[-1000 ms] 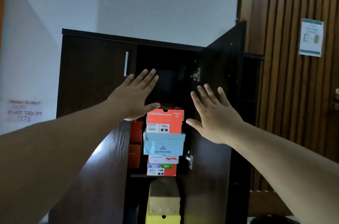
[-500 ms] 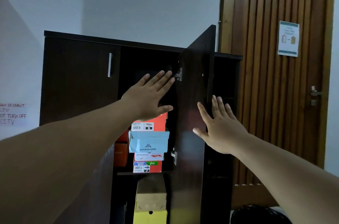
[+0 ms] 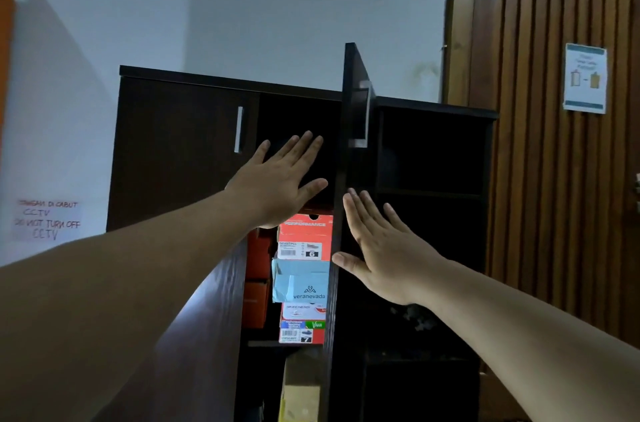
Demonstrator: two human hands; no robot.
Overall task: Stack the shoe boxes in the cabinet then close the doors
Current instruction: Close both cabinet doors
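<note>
Flat right hand (image 3: 384,255) on door (image 3: 349,144); boxes read PERFORMANCE (image 3: 304,236), veranevada (image 3: 301,281).

Colourful shoe boxes (image 3: 303,278) sit stacked inside the dark cabinet (image 3: 180,151), right door (image 3: 349,158) half open.

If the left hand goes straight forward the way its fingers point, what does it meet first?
Probably nothing at first: the left hand points into the dark opening above the orange shoe box. Depth is unclear.
</note>
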